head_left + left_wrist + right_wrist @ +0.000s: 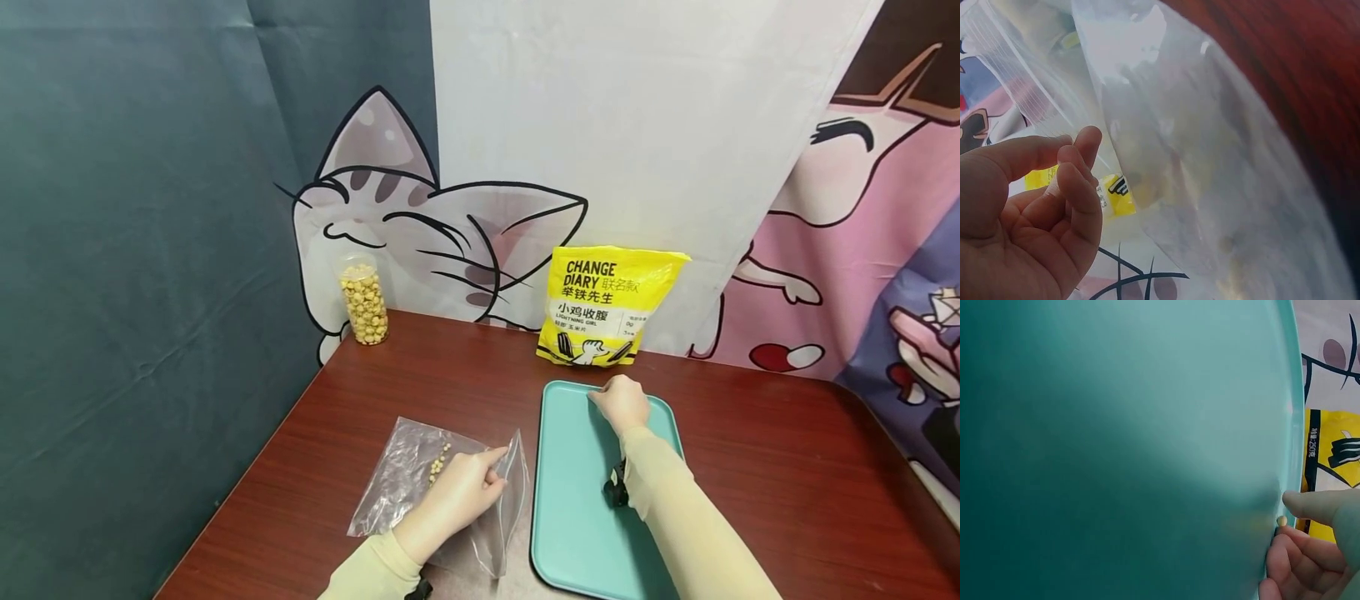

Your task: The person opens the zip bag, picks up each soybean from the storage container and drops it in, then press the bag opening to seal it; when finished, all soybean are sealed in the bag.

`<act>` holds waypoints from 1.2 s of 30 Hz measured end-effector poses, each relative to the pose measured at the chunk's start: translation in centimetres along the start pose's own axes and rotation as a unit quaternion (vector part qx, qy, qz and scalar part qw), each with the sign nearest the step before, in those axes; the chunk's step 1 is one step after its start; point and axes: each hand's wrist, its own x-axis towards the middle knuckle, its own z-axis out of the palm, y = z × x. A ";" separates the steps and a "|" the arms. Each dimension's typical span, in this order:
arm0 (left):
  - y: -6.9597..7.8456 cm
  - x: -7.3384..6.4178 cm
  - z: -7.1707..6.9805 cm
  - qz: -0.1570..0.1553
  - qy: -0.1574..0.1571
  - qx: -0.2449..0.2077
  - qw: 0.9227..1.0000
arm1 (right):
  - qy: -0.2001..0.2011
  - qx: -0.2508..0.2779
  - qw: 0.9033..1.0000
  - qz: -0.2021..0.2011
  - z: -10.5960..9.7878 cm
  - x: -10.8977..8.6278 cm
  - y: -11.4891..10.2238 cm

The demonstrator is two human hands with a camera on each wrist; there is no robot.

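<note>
A clear zip bag (386, 483) lies on the table with several small yellow balls (437, 467) inside, its mouth gaping toward the tray. My left hand (467, 492) pinches the zip edge at that mouth, its fingertips (1088, 147) up against the plastic. At the far rim of a turquoise tray (573, 500), my right hand (624, 403) has a single small yellow ball (1282, 520) between thumb and index finger. Its other fingers curl against the tray edge. The rest of the tray surface in view is bare.
A yellow snack bag (607, 308) stands upright behind the tray. At the back left corner stands a clear jar (364, 304) full of yellow balls. Printed cloth (510, 100) hangs close behind the reddish-brown table (787, 483).
</note>
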 end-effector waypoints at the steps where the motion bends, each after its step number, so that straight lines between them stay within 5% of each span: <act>1: 0.0 0.0 0.0 0.001 0.001 0.002 1.000 | 0.000 -0.001 1.000 0.000 0.0 0.0 0.0; 11: 0.1 0.4 0.2 0.013 0.005 0.005 1.000 | 0.003 -0.005 1.000 -0.008 -0.1 0.2 0.2; 18: 0.2 0.2 0.3 0.017 0.005 0.000 1.000 | -0.006 0.018 1.000 -0.024 -0.2 -1.8 0.0; 30: 0.3 0.2 0.2 0.002 0.002 -0.012 1.000 | 0.028 0.066 0.986 -0.149 -1.0 -6.9 -3.0; 36: 0.5 0.2 0.1 -0.006 0.000 -0.011 1.000 | 0.015 0.110 0.960 -0.257 -0.9 -10.5 -4.4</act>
